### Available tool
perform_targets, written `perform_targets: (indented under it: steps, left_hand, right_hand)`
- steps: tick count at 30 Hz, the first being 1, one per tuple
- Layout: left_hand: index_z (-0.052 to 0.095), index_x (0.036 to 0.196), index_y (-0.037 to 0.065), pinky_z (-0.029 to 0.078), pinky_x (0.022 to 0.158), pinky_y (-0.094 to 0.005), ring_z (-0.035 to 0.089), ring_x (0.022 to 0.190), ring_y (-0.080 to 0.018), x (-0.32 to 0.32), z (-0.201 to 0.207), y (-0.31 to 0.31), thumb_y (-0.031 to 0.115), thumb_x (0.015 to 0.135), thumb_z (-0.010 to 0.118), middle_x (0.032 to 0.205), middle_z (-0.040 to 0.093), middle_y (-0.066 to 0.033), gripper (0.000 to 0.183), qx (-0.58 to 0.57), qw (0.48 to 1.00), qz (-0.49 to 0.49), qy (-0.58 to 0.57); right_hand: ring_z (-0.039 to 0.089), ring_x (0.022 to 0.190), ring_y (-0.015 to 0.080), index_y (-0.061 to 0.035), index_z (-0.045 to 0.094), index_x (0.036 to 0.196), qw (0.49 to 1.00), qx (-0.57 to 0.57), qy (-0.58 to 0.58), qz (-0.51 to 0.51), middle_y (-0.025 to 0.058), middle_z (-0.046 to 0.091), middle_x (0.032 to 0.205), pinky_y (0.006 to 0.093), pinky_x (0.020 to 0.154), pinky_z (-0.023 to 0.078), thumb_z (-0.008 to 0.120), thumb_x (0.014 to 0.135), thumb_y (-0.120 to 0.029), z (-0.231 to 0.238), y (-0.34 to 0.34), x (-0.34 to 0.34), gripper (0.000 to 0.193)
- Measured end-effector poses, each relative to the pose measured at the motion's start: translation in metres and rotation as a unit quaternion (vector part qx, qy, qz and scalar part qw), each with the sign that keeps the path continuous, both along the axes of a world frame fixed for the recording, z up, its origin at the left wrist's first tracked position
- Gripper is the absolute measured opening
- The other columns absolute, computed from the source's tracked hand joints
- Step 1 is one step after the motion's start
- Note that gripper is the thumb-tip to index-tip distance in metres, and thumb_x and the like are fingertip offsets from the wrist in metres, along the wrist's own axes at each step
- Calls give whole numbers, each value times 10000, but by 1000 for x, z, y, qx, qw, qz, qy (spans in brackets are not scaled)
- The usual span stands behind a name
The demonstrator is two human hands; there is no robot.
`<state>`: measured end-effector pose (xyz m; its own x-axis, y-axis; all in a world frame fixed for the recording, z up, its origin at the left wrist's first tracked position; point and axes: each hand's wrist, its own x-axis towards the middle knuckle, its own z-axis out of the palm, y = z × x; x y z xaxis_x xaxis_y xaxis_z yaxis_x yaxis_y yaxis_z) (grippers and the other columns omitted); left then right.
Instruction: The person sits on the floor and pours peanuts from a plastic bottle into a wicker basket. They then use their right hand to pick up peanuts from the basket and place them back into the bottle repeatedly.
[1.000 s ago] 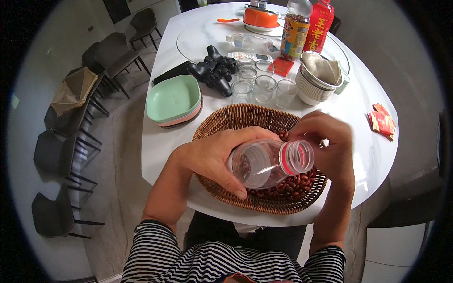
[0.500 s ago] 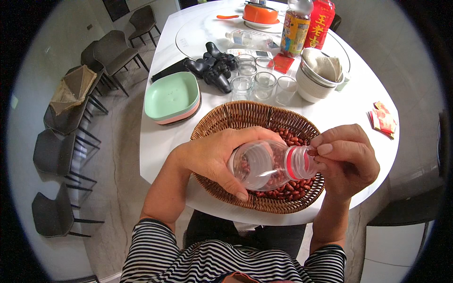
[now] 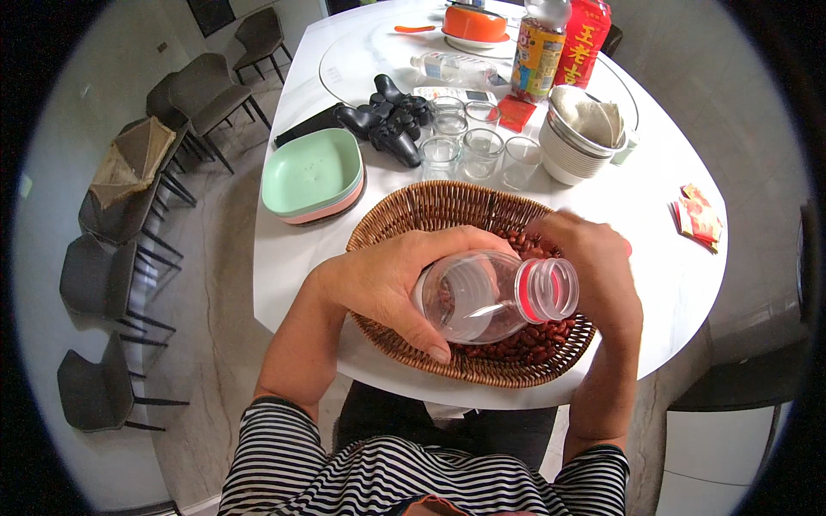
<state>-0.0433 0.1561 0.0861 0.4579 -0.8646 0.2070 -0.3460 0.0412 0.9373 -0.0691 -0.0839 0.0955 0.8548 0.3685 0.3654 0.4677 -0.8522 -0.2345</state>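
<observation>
My left hand (image 3: 391, 288) is wrapped round a clear plastic bottle (image 3: 469, 301), which lies tilted with its uncapped mouth to the right and a red ring at its neck. Below it stands a brown wicker basket (image 3: 387, 219) with many dark red beans (image 3: 533, 348) inside. Behind the bottle's mouth, my right hand (image 3: 594, 258) reaches over the basket's right side toward the beans. Motion blurs that hand, and its fingertips are hard to make out. Some beans are hidden by the bottle and both hands.
Beyond the basket are several glass cups (image 3: 482, 153), black game controllers (image 3: 387, 120), stacked square plates (image 3: 311, 172) and stacked bowls (image 3: 572, 150). Red packets (image 3: 699, 219) lie at the right. Farther back stand a filled bottle (image 3: 538, 60), a red carton (image 3: 583, 43) and an orange pan (image 3: 475, 24).
My right hand has left the bottle's mouth, where its fingers pinched a bean, and moved left and away over the basket. The bottle's mouth is now uncovered; my left hand keeps its hold.
</observation>
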Motion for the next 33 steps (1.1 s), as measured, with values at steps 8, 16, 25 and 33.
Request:
perform_targets:
  steps: [8,16,25,33]
  left_hand:
    - [421,1282,8,375,975,-331,493,1134,-204,1,-1,0,270,426,905,1225,500,-104,1018,-2,1000,10,-11]
    - [431,1276,11,380,966,-326,495,1125,-193,-1,1,-1,230,409,904,1217,500,-93,1012,3,999,14,30]
    - [426,1280,18,375,967,-323,491,1126,-193,1,-3,1,224,401,910,1214,499,-90,1024,4,1000,13,25]
    - [419,1284,17,366,978,-325,483,1137,-194,0,0,0,214,413,907,1228,494,-94,1018,-2,1000,11,14]
  right_hand:
    - [622,687,318,-68,659,706,995,2,62,80,146,625,683,423,636,490,610,728,-200,-8,5,-7,143]
    - [621,686,325,-67,663,712,988,-54,132,52,154,624,685,417,632,496,559,742,-136,-12,5,-4,128]
    - [621,686,329,-57,651,721,988,-22,136,64,159,623,689,427,635,496,556,728,-90,-13,5,-5,101]
    - [614,685,341,-63,657,741,983,-64,162,58,153,624,690,414,639,496,607,717,-135,-7,3,-7,91]
